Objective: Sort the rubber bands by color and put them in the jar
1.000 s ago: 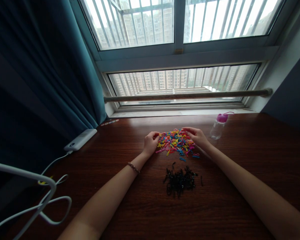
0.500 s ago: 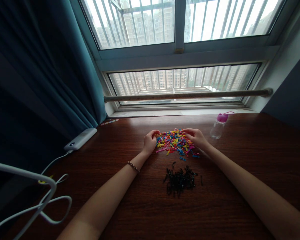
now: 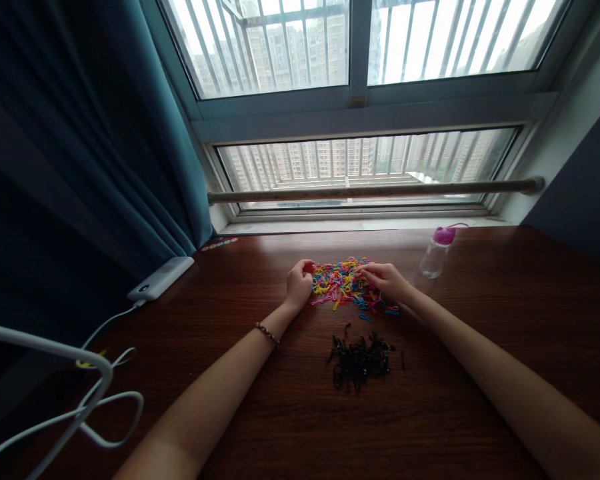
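Observation:
A pile of small colourful clips [image 3: 337, 283], pink, yellow, blue and red, lies on the dark wooden table [image 3: 260, 427]. At its left edge rests my left hand [image 3: 299, 283], fingers curled together; what they hold, if anything, is too small to name. My right hand [image 3: 387, 281] reaches over the right part of the pile, its thumb and fingertips pressed together among the clips, and whatever is between them cannot be made out. Nearer to me, apart from the colourful pile, is a heap of black clips [image 3: 361, 361].
A clear bottle with a pink lid [image 3: 433, 257] stands behind my right forearm. At the left lie a white power strip [image 3: 163, 279] and looped white cable [image 3: 115, 397] beside the blue curtain [image 3: 180, 180]. A metal rail [image 3: 380, 192] crosses the window.
My right hand has moved slightly left and toward me over the colourful pile, its fingers closer together. My left hand has hardly moved.

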### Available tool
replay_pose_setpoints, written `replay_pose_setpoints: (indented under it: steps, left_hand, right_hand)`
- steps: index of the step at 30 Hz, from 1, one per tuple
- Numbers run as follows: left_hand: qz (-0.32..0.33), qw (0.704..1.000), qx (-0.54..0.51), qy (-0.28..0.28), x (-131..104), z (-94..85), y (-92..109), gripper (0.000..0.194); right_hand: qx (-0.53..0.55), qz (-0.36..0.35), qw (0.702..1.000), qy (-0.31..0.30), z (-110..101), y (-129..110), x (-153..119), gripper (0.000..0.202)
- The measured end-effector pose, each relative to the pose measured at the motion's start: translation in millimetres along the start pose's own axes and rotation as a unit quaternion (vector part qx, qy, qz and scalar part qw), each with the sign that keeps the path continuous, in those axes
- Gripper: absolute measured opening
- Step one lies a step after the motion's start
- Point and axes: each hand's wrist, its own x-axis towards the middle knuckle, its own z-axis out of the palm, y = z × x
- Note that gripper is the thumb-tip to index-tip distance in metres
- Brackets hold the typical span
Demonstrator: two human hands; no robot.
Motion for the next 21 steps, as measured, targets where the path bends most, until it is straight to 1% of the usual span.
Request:
replay_pose_setpoints:
  steps: [1,3,5,6,7,9,10,12,13,14,15,16,19,21]
  left_hand:
    - [-0.001,1.0,0.025,-0.001,-1.1,-1.7,1.9,0.032]
    - [-0.001,0.998,0.057,-0.022,-3.6,-4.3,5.9,0.029]
    - [-0.004,0.996,0.068,-0.052,-5.7,-5.5,9.0,0.028]
    - [-0.006,0.995,0.068,-0.068,-6.4,-5.6,9.7,0.028]
    - [-0.011,0.994,0.065,-0.083,-6.9,-5.4,9.8,0.029]
    - [-0.025,0.992,0.05,-0.115,-7.2,-4.4,8.3,0.03]
    - [-0.033,0.99,0.036,-0.13,-7.2,-3.7,7.0,0.031]
    - [-0.048,0.987,-0.006,-0.152,-7.2,-2.1,4.7,0.031]
    - [-0.052,0.985,-0.032,-0.159,-7.3,-1.4,4.1,0.031]
    - [-0.055,0.983,-0.06,-0.165,-7.4,-0.9,4.1,0.032]
    - [-0.055,0.98,-0.089,-0.17,-7.5,-0.5,4.6,0.032]
    - [-0.054,0.977,-0.118,-0.172,-7.7,-0.4,5.8,0.032]
    - [-0.044,0.966,-0.195,-0.166,-8.0,-1.4,12.1,0.032]
    - [-0.037,0.964,-0.224,-0.139,-8.2,-3.0,17.1,0.029]
  right_hand:
    - [0.009,0.001,1.0,0.002,-0.9,-1.4,1.0,0.032]
    - [0.037,0.028,0.999,-0.002,-4.0,-5.2,3.0,0.034]
    - [0.075,0.081,0.993,-0.034,-9.8,-10.4,4.5,0.039]
    - [0.094,0.111,0.987,-0.062,-13.8,-13.4,4.9,0.042]
    - [0.109,0.14,0.979,-0.101,-18.6,-16.5,5.0,0.045]
    - [0.127,0.19,0.949,-0.216,-28.9,-22.0,4.0,0.048]
    - [0.131,0.214,0.925,-0.286,-33.5,-23.9,2.9,0.048]
    - [0.133,0.254,0.864,-0.414,-39.9,-25.6,0.0,0.048]
    - [0.13,0.267,0.84,-0.454,-41.1,-25.3,-1.2,0.049]
    - [0.127,0.273,0.828,-0.473,-41.1,-24.4,-2.0,0.049]
    - [0.123,0.271,0.83,-0.472,-39.9,-23.1,-2.2,0.049]
    - [0.121,0.26,0.845,-0.451,-38.1,-21.7,-1.8,0.049]
    - [0.126,0.194,0.913,-0.336,-31.8,-19.3,2.6,0.047]
    - [0.143,0.152,0.943,-0.26,-29.3,-20.6,5.4,0.046]
